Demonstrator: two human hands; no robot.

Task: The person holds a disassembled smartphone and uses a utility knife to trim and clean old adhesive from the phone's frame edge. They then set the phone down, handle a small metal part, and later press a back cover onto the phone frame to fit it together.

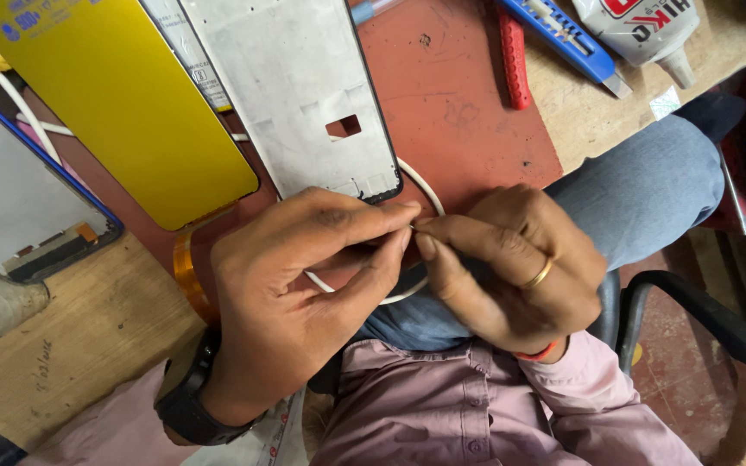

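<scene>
While your left hand (pixel 304 293) and right hand (pixel 511 267) pinch shut on a thin strip end (pixel 412 227) just below the grey phone frame (pixel 304 95), handle it lightly; it looks flimsy, so hold near its tip.

We take this for a phone-repair workshop. On the scuffed wooden desk (pixel 88 336) we note a red mat (pixel 468 103), a bare phone frame (pixel 304 86), a yellow panel (pixel 131 95), a screen (pixel 10 198), a blue knife (pixel 563 39), a glue tube (pixel 649 30) and amber tape (pixel 190 276).
</scene>
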